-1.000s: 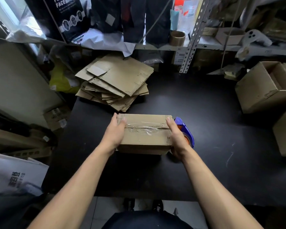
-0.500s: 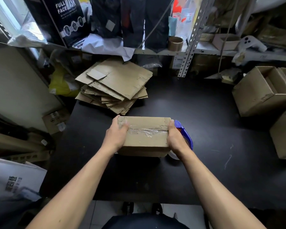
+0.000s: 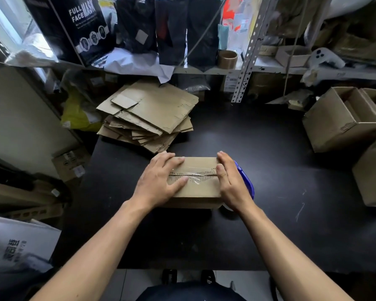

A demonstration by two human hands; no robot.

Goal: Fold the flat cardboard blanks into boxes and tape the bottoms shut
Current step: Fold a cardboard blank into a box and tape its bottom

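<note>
Hands flat on taped box (image 3: 197, 181), left hand (image 3: 159, 181) fingers spread, right hand (image 3: 231, 184) fingers seemingly together.

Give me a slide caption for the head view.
Both hands press clear tape onto a brown cardboard box.

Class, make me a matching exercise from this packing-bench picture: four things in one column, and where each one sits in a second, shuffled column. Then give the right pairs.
Things:
1. taped box
2. stack of flat blanks
3. blue tape dispenser
4. brown tape roll

Places:
A. on the shelf behind the table
B. under both hands
C. far left corner of the table
D. just right of the right hand

Pairs: 1-B, 2-C, 3-D, 4-A
</note>
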